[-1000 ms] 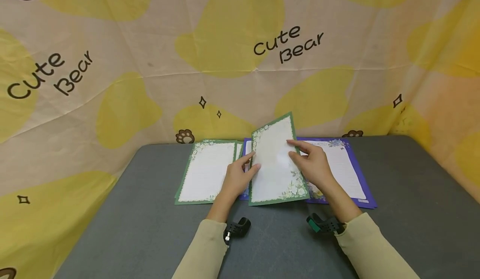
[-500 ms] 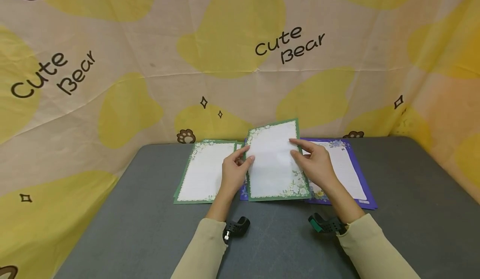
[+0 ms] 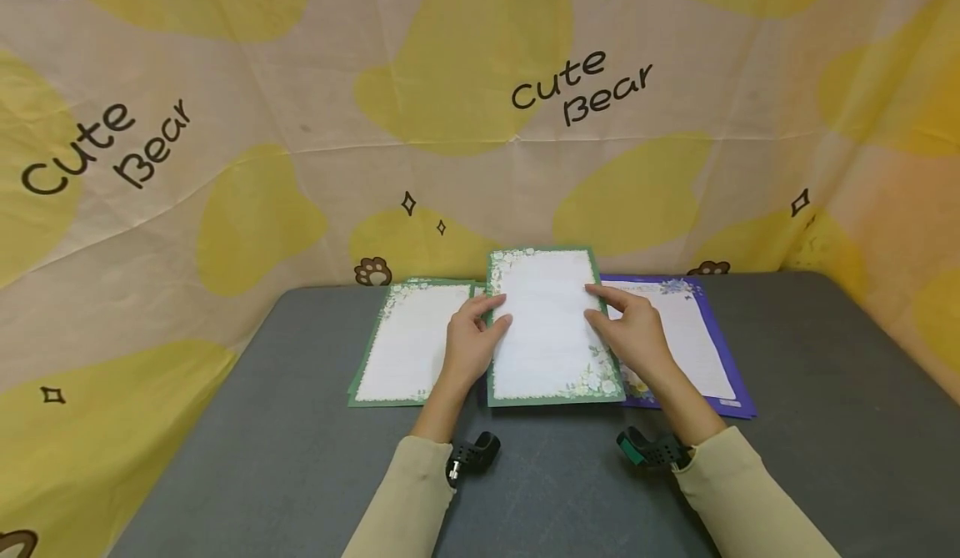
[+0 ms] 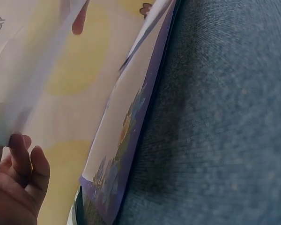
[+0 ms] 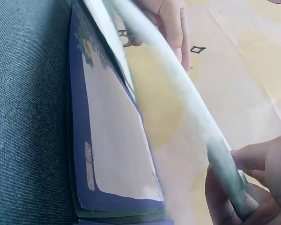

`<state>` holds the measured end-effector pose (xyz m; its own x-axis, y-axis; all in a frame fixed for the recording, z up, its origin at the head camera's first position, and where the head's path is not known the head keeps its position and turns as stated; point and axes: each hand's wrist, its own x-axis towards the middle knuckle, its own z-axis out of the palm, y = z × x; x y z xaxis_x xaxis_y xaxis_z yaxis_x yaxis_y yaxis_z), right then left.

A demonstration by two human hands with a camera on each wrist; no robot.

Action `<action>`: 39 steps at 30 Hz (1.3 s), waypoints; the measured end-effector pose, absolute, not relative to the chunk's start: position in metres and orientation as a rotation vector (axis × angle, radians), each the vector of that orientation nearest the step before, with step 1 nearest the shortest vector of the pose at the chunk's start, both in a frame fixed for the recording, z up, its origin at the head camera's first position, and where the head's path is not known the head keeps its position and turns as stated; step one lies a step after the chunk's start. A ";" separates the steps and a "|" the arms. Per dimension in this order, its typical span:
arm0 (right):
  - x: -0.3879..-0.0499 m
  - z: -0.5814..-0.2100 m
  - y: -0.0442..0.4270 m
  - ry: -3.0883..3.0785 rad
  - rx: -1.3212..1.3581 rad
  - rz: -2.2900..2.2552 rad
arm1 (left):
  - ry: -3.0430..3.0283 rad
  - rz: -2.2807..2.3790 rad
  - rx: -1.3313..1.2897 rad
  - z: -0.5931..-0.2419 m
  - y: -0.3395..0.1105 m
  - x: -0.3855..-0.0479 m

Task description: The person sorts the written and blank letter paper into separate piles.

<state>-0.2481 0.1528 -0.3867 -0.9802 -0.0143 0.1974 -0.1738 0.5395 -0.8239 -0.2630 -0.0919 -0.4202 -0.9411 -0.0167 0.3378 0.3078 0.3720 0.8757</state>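
A sheet of letter paper with a green floral border (image 3: 543, 333) is held up, facing me, in the middle of the head view. My left hand (image 3: 471, 348) pinches its left edge between thumb and fingers. On the opposite edge my right hand (image 3: 636, 337) pinches it likewise. Seen from the right wrist, the sheet (image 5: 182, 93) is raised apart from a stack of purple-bordered paper (image 5: 119, 136). That purple stack (image 3: 693, 349) is partly covered in the head view. More green-bordered sheets (image 3: 408, 341) lie to the left, near my left hand.
Everything lies on a grey tabletop (image 3: 300, 458), whose far edge meets a yellow and cream printed cloth (image 3: 465, 66). Each wrist carries a black camera mount (image 3: 474, 453). In the right wrist view, green edges show beneath the purple paper.
The green-bordered sheet has turned from slanted to nearly straight, its top right corner lowered. My left hand has shifted slightly along its left edge; both hands still hold it.
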 end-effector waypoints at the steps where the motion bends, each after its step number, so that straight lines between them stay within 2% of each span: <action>1: -0.248 -0.387 0.153 -2.612 0.157 1.423 | -2.355 -1.585 -0.253 -0.420 -0.092 -0.263; 9: -0.247 -0.388 0.150 -2.638 0.157 1.418 | -2.403 -1.523 -0.273 -0.415 -0.095 -0.263; 25: -0.244 -0.375 0.131 -2.645 0.306 1.372 | -2.599 -1.279 -0.285 -0.382 -0.129 -0.253; 39: -0.253 -0.358 0.087 -2.624 0.409 1.461 | -2.666 -1.177 -0.185 -0.359 -0.163 -0.248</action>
